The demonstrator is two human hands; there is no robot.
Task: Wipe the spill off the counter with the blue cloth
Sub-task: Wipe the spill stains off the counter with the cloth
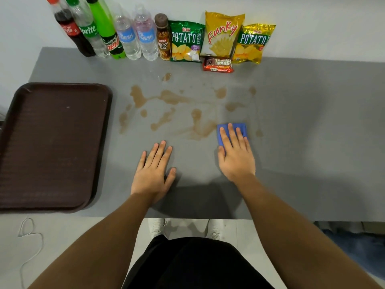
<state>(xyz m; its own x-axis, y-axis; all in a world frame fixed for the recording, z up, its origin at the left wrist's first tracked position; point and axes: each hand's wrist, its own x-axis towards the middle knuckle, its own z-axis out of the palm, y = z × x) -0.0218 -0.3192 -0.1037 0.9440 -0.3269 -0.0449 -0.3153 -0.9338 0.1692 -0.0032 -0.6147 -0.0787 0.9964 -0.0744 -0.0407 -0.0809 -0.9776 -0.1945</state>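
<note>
Head view, looking down over a grey table (312, 122).

Right hand (236, 157) flat on the blue cloth (239, 128), fingers (231, 134) slightly spread and pressed down on it, not pinching; cloth folded small, its far edge and corners showing beyond the fingertips.

Cloth at the right edge of the spill (166, 97), touching the nearest brown smear. Spill spread as brown puddles, drips and thin streaks across the middle of the table, from near the tray across to small spots right of the cloth.

Left hand (153, 174) palm-down on bare table, near the front edge, fingers extended and only slightly apart, thumb out to the side, holding nothing. Just short of the closest smears, well apart from the cloth.

Dark brown tray (52, 142) at the left, overhanging the front edge, nothing on it.

Along the back wall, left to right: cola bottle (70, 30), Sprite bottle (87, 30), Mountain Dew bottle (108, 34), two water bottles (135, 36), small brown coffee bottle (163, 38), green potato crisps bag (185, 42), yellow Funky bag (221, 34), second potato bag (253, 44), with a fudge bar pack (217, 64) lying in front of the bags.

Below the table edge, black shorts (198, 263), white shoes (158, 226) on a pale floor, white cable (31, 236) at lower left.
</note>
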